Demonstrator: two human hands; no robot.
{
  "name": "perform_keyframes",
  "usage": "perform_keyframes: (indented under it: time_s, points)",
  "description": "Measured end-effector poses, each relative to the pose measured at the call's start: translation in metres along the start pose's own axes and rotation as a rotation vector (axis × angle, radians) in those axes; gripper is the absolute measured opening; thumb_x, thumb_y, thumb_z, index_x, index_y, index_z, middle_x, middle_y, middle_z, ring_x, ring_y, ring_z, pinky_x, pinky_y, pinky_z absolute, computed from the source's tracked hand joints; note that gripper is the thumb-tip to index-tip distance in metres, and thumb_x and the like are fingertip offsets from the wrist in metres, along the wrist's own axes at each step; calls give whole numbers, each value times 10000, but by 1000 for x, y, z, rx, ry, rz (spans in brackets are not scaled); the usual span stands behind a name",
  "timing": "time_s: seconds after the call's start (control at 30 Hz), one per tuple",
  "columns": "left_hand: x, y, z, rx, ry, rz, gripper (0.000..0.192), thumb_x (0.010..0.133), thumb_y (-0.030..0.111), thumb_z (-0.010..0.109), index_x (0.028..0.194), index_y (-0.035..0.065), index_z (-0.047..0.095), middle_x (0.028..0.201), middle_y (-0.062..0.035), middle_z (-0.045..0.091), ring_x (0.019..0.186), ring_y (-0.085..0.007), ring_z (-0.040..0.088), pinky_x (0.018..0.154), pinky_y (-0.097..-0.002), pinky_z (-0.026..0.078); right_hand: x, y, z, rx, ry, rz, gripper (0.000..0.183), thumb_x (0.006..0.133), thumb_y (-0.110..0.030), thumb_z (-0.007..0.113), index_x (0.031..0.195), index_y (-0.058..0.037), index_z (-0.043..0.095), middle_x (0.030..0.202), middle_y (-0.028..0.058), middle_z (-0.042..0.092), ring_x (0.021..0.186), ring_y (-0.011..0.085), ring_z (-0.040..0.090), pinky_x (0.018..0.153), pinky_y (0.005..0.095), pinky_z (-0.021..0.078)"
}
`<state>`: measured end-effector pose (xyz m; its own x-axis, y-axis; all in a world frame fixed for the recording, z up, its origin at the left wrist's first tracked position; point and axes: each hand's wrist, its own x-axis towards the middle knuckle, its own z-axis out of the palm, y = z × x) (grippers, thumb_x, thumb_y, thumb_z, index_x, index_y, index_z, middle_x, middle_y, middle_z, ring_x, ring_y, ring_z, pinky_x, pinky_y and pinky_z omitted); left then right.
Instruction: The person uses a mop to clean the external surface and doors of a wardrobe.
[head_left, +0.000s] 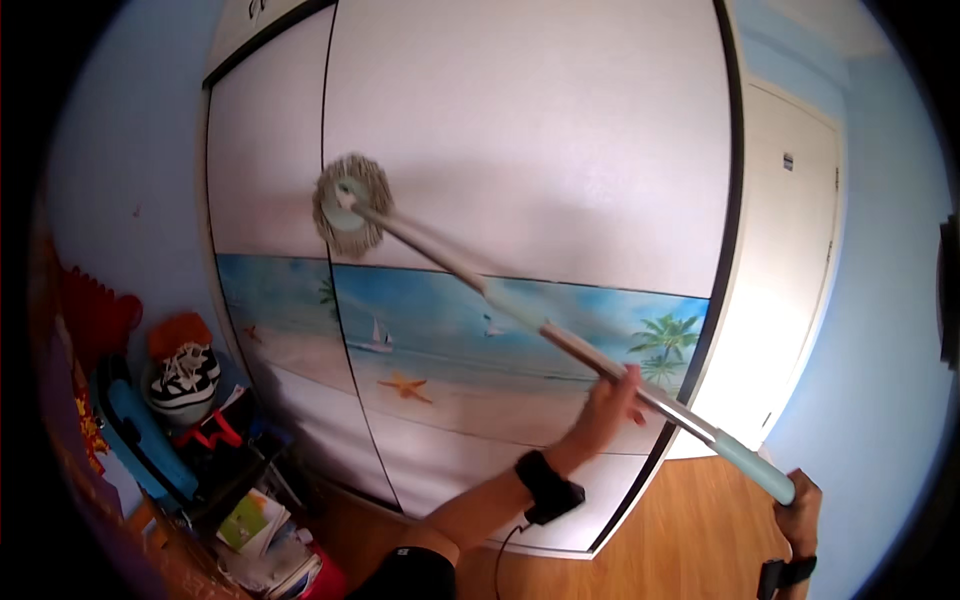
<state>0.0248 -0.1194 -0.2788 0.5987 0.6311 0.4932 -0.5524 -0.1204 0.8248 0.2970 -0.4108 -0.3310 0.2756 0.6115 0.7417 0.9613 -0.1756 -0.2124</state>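
A mop with a round, shaggy grey-beige head (381, 187) is raised at a slant in front of the wardrobe's sliding doors (525, 135). Its head overlaps the seam between two door panels and looks pressed to the surface. My left hand (604, 412) is around the metal part of the mop pole (679, 414). At the lower right, my right hand (801, 510) grips the end of the pale green handle (750, 461). A beach picture band (450, 337) with a sailboat, starfish and palms runs across the doors behind the pole.
To the left, black-and-white sneakers (184, 382) sit atop a heap beside a blue case (139, 442). Books and papers (259, 525) are stacked below. A white door (787, 247) stands right of the wardrobe, above the wooden floor (690, 525). A cable (501, 562) hangs from my left wristband.
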Motion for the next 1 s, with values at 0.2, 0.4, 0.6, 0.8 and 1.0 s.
perform_keyframes:
  time_s: [0.2,0.4,0.6,0.8,1.0]
  points:
    - [117,137,-37,257,114,200,375,963,426,482,914,60,550,809,-94,654,716,-182,651,622,-322,535,90,-96,37,282,-72,1,295,742,-35,714,938,-5,496,693,210,589,642,393,613,557,389,479]
    - [143,234,-4,293,216,339,433,992,355,388,910,-45,534,790,-139,630,754,-290,674,684,-392,562,139,-160,12,437,-123,-24,343,778,-89,734,994,-8,480,700,219,606,660,359,652,558,383,493]
    - [101,114,-24,219,227,287,414,964,461,458,926,51,502,805,-96,619,652,-233,668,504,-320,537,82,-95,59,335,-327,13,387,738,-114,768,987,11,498,689,221,604,650,371,642,552,396,489]
    - [-9,-86,-22,65,170,1,319,997,375,435,1107,77,409,846,-58,608,654,-114,598,457,-248,513,-31,21,91,161,-513,165,339,634,-133,809,839,14,583,694,226,618,692,391,642,557,414,490]
    - [-141,-230,-7,-195,118,-452,438,993,453,407,1098,43,520,1018,-71,632,964,-133,639,738,-257,513,-142,119,96,-101,-590,254,300,538,-189,822,627,-22,589,632,184,609,622,377,616,563,447,483]
